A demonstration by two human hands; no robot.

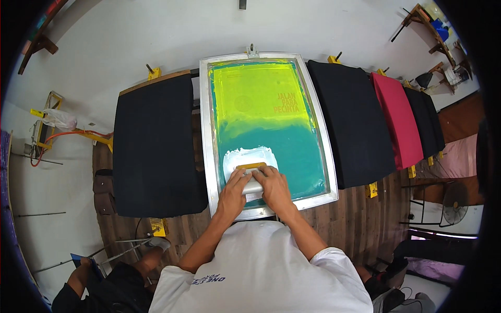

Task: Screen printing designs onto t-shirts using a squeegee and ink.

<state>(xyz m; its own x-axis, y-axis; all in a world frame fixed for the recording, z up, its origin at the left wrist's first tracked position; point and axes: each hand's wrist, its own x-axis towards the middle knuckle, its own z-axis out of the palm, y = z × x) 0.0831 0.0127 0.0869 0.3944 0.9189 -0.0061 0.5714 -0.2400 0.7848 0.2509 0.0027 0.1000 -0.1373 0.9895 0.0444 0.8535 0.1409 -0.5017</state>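
Both my hands grip a squeegee [253, 187] with a silver body and a yellow-brown strip along its far edge. My left hand [235, 192] holds its left side and my right hand [274, 189] its right side, fingers bent over the top. The squeegee rests near the close end of a printing screen [292, 138] in a silver metal frame. Around it, white ink [251, 154] is smeared on the mesh. The mesh is yellow-green at the far half and teal at the near half, with faint lettering at the far right. The squeegee's blade is hidden.
Black fabric-covered boards stand left [156, 146] and right [349, 125] of the screen, with a pink board [397, 120] farther right. A clamp [252, 50] holds the frame's far edge. People sit at lower left [117, 284] and lower right. A fan [455, 203] stands at the right.
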